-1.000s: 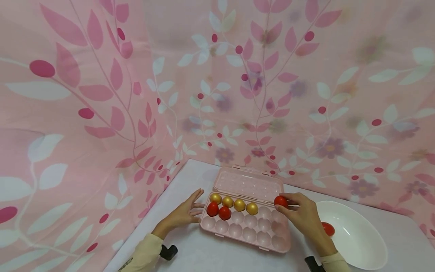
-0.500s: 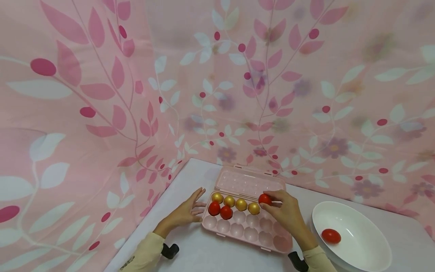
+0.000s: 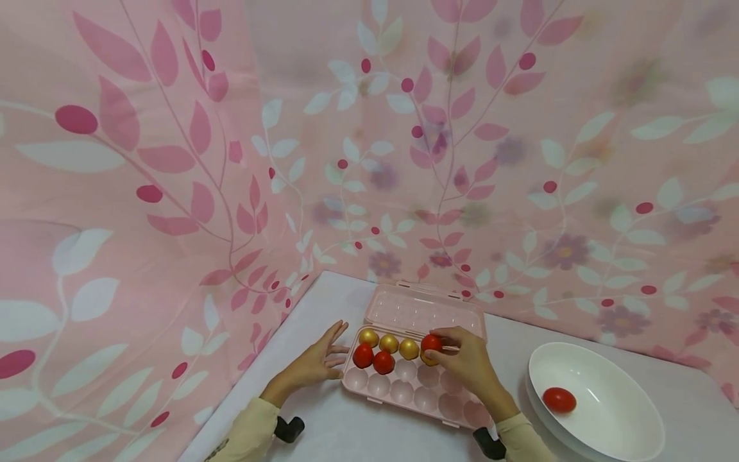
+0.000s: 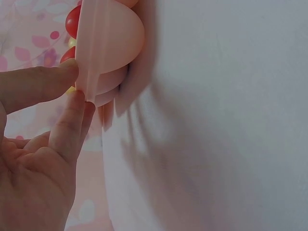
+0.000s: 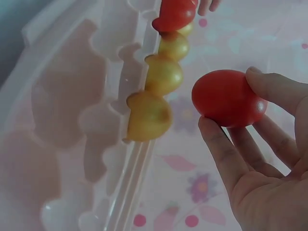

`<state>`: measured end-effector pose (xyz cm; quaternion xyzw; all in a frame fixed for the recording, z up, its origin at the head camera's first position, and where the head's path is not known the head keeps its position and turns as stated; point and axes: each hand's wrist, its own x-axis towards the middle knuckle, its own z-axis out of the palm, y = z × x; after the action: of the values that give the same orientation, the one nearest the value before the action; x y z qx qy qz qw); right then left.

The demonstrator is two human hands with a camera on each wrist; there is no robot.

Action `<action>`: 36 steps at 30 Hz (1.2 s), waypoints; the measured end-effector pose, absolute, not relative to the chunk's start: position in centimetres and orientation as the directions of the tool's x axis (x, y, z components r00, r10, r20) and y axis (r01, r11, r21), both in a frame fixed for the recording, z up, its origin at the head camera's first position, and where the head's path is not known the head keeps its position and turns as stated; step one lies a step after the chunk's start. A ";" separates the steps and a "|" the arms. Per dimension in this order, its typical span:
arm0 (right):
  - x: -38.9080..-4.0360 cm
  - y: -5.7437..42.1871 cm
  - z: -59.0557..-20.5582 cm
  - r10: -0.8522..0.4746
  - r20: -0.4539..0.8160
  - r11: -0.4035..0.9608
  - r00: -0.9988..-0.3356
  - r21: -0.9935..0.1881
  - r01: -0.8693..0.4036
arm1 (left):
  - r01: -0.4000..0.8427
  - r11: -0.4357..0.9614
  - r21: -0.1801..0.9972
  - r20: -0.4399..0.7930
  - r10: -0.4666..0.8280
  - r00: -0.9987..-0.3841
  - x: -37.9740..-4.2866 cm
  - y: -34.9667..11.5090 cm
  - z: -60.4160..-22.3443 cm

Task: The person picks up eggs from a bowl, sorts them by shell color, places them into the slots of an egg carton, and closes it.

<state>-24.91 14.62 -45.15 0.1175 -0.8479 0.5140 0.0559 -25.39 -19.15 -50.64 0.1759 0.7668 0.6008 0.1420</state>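
My right hand [image 3: 469, 360] pinches a red egg [image 3: 431, 343] between thumb and fingers, above the last gold egg [image 5: 150, 117] in the back row of the pink egg carton [image 3: 374, 400]. In the right wrist view that held egg lies sideways, apart from the carton. Several gold eggs fill the left of the back row, and two red eggs [image 3: 383, 362] sit at the left of the middle row. At the carton's left edge, my left hand [image 3: 314, 360] touches the rim with extended thumb and fingers, as the left wrist view shows.
A white oval bowl [image 3: 620, 410] stands right of the carton, with one red egg [image 3: 559, 400] inside. The carton's lid [image 3: 424, 311] lies open toward the back. A pink floral curtain [image 3: 369, 128] closes off the table's back and left.
My right hand has carried the red egg leftward along the carton's back row, from its right end to above the last gold egg. My left hand has stayed at the carton's edge.
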 end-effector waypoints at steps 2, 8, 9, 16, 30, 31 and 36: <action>-24.9 14.1 -45.4 -0.145 0.198 0.453 -0.969 -0.858 -0.243 | 0.099 0.212 0.972 -0.004 0.439 -0.898 -25.4 -19.2 -50.7; -24.8 12.7 -46.7 -0.171 0.157 0.474 -0.973 -0.852 -0.221 | 0.108 0.218 0.970 0.000 0.442 -0.897 -25.4 -19.2 -50.4; -24.8 12.6 -46.9 -0.177 0.160 0.466 -0.971 -0.856 -0.226 | 0.106 0.222 0.969 -0.003 0.441 -0.897 -25.4 -19.2 -50.4; -24.8 11.5 -47.9 -0.260 0.195 0.499 -0.946 -0.811 -0.305 | 0.103 0.239 0.965 -0.012 0.436 -0.900 -25.5 -19.1 -50.5; -24.3 10.7 -49.0 -0.296 0.090 0.542 -0.951 -0.804 -0.245 | 0.111 0.270 0.957 -0.016 0.426 -0.905 -25.3 -19.1 -50.4; -24.3 10.6 -49.1 -0.294 0.091 0.554 -0.952 -0.795 -0.247 | 0.112 0.273 0.955 -0.016 0.425 -0.905 -25.3 -19.1 -50.4; -24.3 10.3 -49.5 -0.315 0.161 0.612 -0.935 -0.719 -0.330 | 0.114 0.282 0.953 -0.015 0.420 -0.907 -25.2 -19.1 -50.4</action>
<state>-24.33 10.27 -49.51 0.1795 -0.8977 0.4023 0.0092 -25.25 -19.13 -50.38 0.1693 0.7894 0.5749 0.1329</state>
